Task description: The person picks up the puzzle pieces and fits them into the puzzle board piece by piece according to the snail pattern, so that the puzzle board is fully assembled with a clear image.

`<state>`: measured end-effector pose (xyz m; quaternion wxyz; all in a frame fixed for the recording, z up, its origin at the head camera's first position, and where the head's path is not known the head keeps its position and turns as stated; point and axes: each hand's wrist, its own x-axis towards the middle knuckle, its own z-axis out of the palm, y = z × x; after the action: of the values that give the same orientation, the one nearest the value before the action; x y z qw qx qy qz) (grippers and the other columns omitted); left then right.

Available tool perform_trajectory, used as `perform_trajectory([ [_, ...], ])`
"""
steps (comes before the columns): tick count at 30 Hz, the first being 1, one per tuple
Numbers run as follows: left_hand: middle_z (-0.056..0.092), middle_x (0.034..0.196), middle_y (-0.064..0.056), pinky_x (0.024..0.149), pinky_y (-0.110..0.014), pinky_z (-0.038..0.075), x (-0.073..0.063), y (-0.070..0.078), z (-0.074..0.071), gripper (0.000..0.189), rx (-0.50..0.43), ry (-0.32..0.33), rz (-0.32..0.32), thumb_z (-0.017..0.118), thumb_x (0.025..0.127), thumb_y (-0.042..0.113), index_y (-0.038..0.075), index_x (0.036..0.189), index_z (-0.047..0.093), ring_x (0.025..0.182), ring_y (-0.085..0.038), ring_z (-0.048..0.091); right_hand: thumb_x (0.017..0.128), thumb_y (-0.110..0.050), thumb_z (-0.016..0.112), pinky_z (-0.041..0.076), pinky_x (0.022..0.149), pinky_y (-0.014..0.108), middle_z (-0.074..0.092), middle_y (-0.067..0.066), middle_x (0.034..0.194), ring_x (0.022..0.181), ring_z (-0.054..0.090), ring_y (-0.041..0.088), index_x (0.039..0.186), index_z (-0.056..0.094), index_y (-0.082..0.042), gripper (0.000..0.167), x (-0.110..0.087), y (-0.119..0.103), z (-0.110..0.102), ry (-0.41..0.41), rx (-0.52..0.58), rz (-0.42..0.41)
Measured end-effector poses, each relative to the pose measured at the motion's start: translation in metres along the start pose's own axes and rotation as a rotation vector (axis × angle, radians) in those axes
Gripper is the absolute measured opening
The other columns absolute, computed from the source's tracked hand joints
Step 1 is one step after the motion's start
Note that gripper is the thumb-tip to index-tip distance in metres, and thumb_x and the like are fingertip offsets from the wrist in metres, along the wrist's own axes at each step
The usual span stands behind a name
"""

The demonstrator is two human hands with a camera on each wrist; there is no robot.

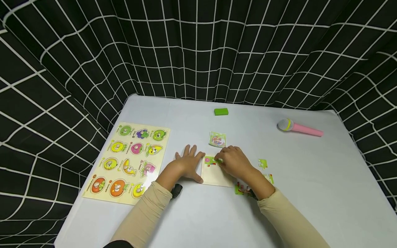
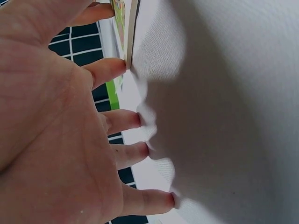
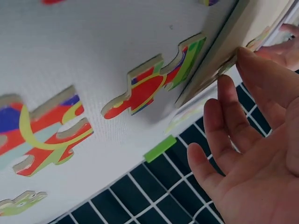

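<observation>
A small wooden puzzle tray (image 1: 217,175) lies on the table between the two hands. My left hand (image 1: 187,164) rests with fingers spread at its left side, thumb and index finger touching the edge. At the tray's top, my right hand (image 1: 234,161) pinches a jigsaw piece (image 3: 227,66) between thumb and index finger; the fingers hide most of it. Just left of that lies a green jigsaw piece with a pink spot (image 1: 208,160) in the tray's upper left corner. Loose red and green jigsaw pieces (image 3: 145,88) lie right of the tray, partly under the right forearm.
A fruit peg puzzle board (image 1: 141,150) lies at the left. Behind the tray are a square picture card (image 1: 217,139) and a green block (image 1: 221,111). A pink toy microphone (image 1: 305,130) lies at the back right. Another green piece (image 1: 262,163) sits right of the right hand.
</observation>
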<state>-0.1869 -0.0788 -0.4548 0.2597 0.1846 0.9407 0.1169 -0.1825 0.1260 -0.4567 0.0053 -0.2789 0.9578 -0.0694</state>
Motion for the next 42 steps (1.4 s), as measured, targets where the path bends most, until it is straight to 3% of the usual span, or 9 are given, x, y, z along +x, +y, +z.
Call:
perform_trajectory([
  [7,0.007,0.162,-0.017,0.107,-0.074,0.016,0.001,0.002,-0.003,0.105,0.015,0.001,0.002,0.086,0.067,0.049,0.023,0.152,0.029,0.148,-0.042,-0.002,0.080,-0.008,0.078,0.043,0.099,0.050,0.073,0.001,0.102,0.101,0.062,0.025,0.099,0.077,-0.016,0.021,0.000,-0.002,-0.004,0.002,0.010,0.012],
  [14,0.009,0.162,-0.017,0.106,-0.074,0.018,-0.002,0.004,0.005,0.104,0.014,0.003,0.002,0.086,0.067,0.049,0.023,0.151,0.031,0.148,-0.042,0.001,0.083,-0.008,0.074,0.042,0.101,0.051,0.073,0.002,0.108,0.106,0.063,0.026,0.107,0.075,-0.014,0.025,-0.009,0.000,-0.013,-0.076,0.054,-0.016],
  [17,0.010,0.162,-0.017,0.106,-0.074,0.019,-0.002,0.005,0.009,0.103,0.005,0.006,0.014,0.086,0.067,0.049,0.022,0.151,0.032,0.148,-0.042,0.002,0.082,-0.012,0.076,0.044,0.098,0.051,0.074,0.002,0.101,0.099,0.065,0.023,0.109,0.073,-0.010,0.027,-0.021,0.014,-0.018,-0.061,0.095,-0.013],
  [21,0.010,0.162,-0.018,0.105,-0.075,0.018,-0.002,0.004,0.011,0.103,-0.001,0.019,0.024,0.086,0.066,0.049,0.022,0.150,0.032,0.148,-0.043,0.002,0.080,-0.013,0.079,0.047,0.092,0.050,0.072,0.002,0.093,0.093,0.065,0.023,0.108,0.073,-0.007,0.029,-0.039,0.043,-0.025,-0.002,0.109,0.053],
  [28,0.009,0.162,-0.017,0.105,-0.074,0.019,-0.002,0.002,0.003,0.104,0.019,0.025,0.025,0.086,0.067,0.049,0.021,0.151,0.032,0.148,-0.042,0.001,0.079,-0.008,0.075,0.037,0.097,0.063,0.069,0.011,0.108,0.110,0.057,0.039,0.102,0.073,-0.008,0.022,-0.071,0.088,-0.034,0.017,0.059,0.204],
  [33,0.009,0.162,-0.018,0.105,-0.075,0.019,-0.004,-0.002,0.001,0.104,0.016,0.021,0.023,0.086,0.067,0.049,0.021,0.151,0.032,0.148,-0.043,0.002,0.077,-0.006,0.077,0.036,0.096,0.065,0.069,0.013,0.110,0.111,0.057,0.041,0.100,0.073,-0.009,0.023,-0.082,0.103,-0.030,-0.012,0.045,0.237],
  [42,0.006,0.162,-0.018,0.106,-0.075,0.016,-0.002,-0.001,0.001,0.104,0.003,0.013,0.026,0.085,0.068,0.048,0.022,0.152,0.030,0.148,-0.043,-0.001,0.075,-0.004,0.078,0.038,0.095,0.064,0.070,0.015,0.112,0.109,0.057,0.041,0.100,0.073,-0.007,0.026,-0.086,0.110,-0.025,-0.029,0.047,0.257],
])
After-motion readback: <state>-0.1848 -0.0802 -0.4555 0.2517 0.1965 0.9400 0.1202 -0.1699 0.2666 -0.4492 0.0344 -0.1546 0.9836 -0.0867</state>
